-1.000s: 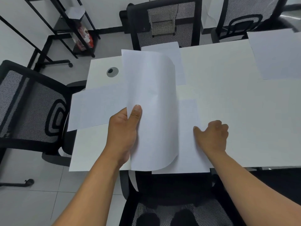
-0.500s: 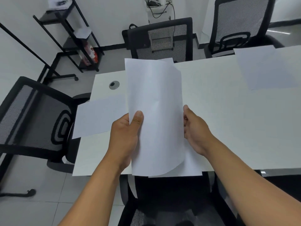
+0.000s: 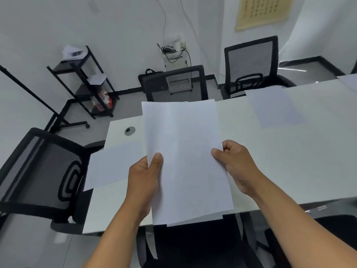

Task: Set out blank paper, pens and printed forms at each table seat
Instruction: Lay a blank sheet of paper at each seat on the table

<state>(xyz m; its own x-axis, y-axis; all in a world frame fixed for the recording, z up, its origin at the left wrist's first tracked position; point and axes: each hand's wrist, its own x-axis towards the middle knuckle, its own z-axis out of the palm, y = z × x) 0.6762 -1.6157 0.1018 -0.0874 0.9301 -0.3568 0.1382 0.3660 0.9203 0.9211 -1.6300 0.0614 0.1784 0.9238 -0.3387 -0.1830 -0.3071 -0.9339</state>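
Head view shows a stack of paper (image 3: 185, 161) held up over the near edge of the white table (image 3: 280, 167), its lower end hanging past that edge above the black seat of a chair (image 3: 193, 246). The left hand (image 3: 144, 180) pinches the stack's left edge, thumb on top and the other fingers hidden beneath. The right hand (image 3: 234, 165) grips the right edge, thumb on the sheet and fingers curled behind.

The sheets look thin, light and floppy; a slightly offset lower corner suggests several of them, likely to slide or fan apart. Holding both long edges, as now, should keep them flat; peeling one sheet off probably calls for a light thumb slide near a corner, not a hard squeeze that would crease it.

One sheet (image 3: 114, 167) already lies at the table's left end, overhanging the edge toward a mesh chair (image 3: 38, 171). Another sheet (image 3: 274, 107) lies by the far edge, in front of a second chair (image 3: 251, 64). A cable port (image 3: 129, 130) sits near the far-left corner. Bare tabletop stretches to the right of the hands. No pens are visible.
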